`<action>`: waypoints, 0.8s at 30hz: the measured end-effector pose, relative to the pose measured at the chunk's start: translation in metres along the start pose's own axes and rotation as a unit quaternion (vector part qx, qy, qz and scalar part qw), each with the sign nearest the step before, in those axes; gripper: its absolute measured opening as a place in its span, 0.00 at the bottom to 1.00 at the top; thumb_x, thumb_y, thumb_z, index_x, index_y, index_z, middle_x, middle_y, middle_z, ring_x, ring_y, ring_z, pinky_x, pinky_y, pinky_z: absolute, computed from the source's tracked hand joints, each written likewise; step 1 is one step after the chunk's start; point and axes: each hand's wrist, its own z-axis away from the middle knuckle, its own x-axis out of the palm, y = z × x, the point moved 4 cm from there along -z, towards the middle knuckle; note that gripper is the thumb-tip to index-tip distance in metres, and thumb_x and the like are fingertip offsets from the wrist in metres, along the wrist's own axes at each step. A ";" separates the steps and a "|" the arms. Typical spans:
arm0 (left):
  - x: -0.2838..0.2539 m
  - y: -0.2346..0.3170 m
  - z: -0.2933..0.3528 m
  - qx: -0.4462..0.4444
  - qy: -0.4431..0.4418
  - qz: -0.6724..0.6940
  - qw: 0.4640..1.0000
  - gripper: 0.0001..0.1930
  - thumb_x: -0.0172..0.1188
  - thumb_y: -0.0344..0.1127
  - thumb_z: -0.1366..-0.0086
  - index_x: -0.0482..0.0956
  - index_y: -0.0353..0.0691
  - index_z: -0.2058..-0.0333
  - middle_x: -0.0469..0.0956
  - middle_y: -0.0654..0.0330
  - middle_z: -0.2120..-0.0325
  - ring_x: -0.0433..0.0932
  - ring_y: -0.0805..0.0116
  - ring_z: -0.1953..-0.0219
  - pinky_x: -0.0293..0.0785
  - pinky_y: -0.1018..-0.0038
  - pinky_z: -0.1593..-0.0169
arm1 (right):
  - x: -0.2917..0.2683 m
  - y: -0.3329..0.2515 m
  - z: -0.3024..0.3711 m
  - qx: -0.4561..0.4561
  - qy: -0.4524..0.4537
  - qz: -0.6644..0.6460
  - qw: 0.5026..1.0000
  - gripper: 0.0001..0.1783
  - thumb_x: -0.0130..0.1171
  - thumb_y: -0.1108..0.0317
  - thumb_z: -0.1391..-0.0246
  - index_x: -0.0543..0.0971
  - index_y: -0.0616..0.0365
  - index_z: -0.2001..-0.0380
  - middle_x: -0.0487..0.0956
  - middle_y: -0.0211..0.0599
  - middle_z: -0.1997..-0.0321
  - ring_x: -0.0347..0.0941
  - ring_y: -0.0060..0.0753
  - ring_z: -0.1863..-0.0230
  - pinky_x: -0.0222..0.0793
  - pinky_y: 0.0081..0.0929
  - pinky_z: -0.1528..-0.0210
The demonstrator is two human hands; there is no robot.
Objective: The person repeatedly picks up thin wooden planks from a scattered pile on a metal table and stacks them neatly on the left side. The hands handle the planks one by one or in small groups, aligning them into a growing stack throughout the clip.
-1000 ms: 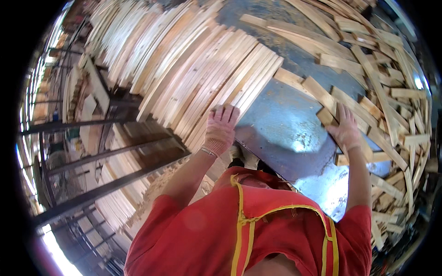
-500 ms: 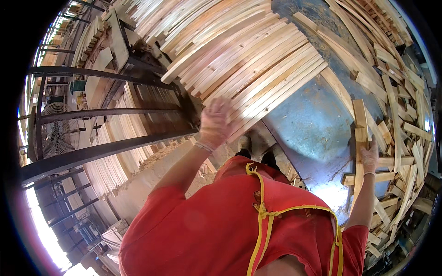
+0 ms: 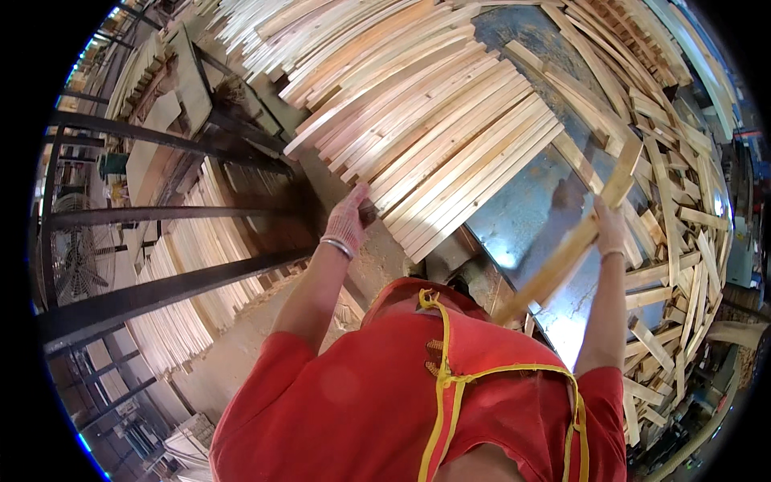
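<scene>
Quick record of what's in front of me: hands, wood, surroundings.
Left hand: gloved, at the near ends of the slats; grip unclear
Right hand: holding a wooden board, slanted
Slats: side by side
Work surface: blue tabletop
Far right: jumbled wood pieces
Left side: dark bars, fan

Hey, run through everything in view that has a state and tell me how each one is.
Left hand: gloved, at the strips' near ends; grip unclear.
Right hand: closed on a wooden plank.
Wooden plank: held, slanted, blurred.
Wooden strips: laid side by side.
Wood offcuts: loosely heaped, crisscrossed.
Red apron: worn.
Fan: can't tell if running.
</scene>
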 end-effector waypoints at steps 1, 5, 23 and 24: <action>-0.006 0.007 0.002 0.000 -0.035 -0.046 0.998 0.11 0.76 0.45 0.34 0.85 0.48 0.63 0.82 0.68 0.70 0.78 0.72 0.70 0.78 0.73 0.65 | 0.019 -0.003 -0.006 -0.008 0.012 0.003 1.000 0.43 0.73 0.45 0.46 0.73 0.71 0.42 0.85 0.48 0.56 0.83 0.41 0.59 0.79 0.40 0.51; 0.001 0.064 0.025 0.000 -0.135 -0.202 0.970 0.17 0.68 0.53 0.27 0.83 0.46 0.65 0.83 0.64 0.72 0.82 0.71 0.68 0.80 0.71 0.66 | 0.125 0.018 0.001 0.053 -0.013 -0.059 0.997 0.59 0.77 0.46 0.50 0.61 0.77 0.30 0.81 0.60 0.40 0.81 0.51 0.42 0.76 0.43 0.40; 0.175 -0.021 0.187 0.221 -0.446 -0.552 0.669 0.35 0.67 0.40 0.31 0.69 0.35 0.28 0.82 0.44 0.45 0.83 0.57 0.45 0.79 0.66 0.41 | 0.102 -0.109 0.098 0.067 -0.199 -0.539 0.815 0.44 0.70 0.63 0.37 0.62 0.68 0.24 0.81 0.43 0.45 0.81 0.36 0.48 0.79 0.32 0.43; 0.176 -0.048 0.191 0.256 -0.445 -0.576 0.636 0.35 0.68 0.39 0.32 0.69 0.34 0.29 0.77 0.41 0.40 0.78 0.53 0.38 0.74 0.64 0.35 | 0.092 -0.100 0.084 0.099 -0.196 -0.497 0.839 0.44 0.71 0.63 0.39 0.63 0.67 0.25 0.82 0.44 0.47 0.81 0.36 0.50 0.80 0.32 0.45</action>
